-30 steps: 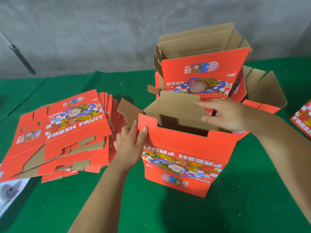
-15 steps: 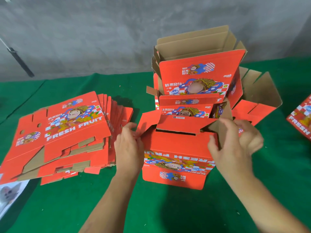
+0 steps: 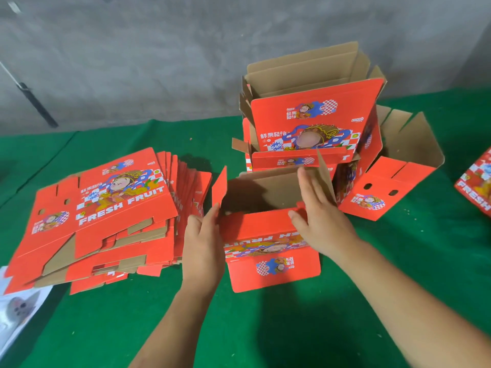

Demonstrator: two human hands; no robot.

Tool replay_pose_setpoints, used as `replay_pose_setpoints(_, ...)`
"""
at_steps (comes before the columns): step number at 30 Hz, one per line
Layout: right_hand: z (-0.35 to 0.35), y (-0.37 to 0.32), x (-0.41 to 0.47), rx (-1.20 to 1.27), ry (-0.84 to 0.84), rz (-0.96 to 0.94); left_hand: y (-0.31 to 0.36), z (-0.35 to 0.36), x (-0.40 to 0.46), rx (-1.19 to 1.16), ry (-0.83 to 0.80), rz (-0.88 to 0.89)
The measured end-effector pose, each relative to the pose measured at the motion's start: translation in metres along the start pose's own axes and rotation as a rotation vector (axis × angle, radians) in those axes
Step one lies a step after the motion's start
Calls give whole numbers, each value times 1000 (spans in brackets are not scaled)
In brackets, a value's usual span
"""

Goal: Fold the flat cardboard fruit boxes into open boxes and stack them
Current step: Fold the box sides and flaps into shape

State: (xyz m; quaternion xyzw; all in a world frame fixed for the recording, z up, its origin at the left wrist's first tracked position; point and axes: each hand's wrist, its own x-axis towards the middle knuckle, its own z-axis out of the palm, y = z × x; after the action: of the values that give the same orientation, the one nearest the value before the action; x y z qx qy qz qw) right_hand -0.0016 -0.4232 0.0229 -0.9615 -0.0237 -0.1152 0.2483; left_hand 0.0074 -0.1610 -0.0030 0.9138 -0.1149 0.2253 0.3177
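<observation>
Both hands (image 3: 203,243) now press box (image 3: 271,251) flaps inward.

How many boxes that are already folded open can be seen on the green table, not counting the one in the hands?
3, perhaps more. The top box is nested on a lower box behind the hands; a tipped box lies to their right. Others may be hidden in the stack.
</observation>
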Motion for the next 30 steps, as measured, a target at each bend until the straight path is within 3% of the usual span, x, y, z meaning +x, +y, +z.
replay_pose_setpoints(2, -1, 1, 7, -43, 46, -53, -2, 0, -6, -4, -4, 48)
replay_pose_setpoints(8, 13, -9, 2, -287, -60, -4, -10, -1, 1, 198, -109, 251)
replay_pose_setpoints(11, 21, -16, -2, -418, -54, -51, 4, 10, 31, 288, -104, 246)
replay_pose_setpoints(15, 22, -20, -14, -404, -112, -86, 24, 31, 60, 375, -94, 161)
replay_pose_setpoints(19, 15, -6, -28, -318, -143, -96, 29, 47, 65, 453, -155, 197)
replay_pose_setpoints(24, 16, 1, -50, -320, -116, -124, 31, 56, 65, 577, -20, 1)
replay_pose_setpoints(27, 16, 5, -59, -276, 25, -186, 23, 59, 69, 467, -143, -4)
replay_pose_setpoints(30, 10, 17, -57, -78, 387, -14, 19, 59, 70, 398, -180, 34)
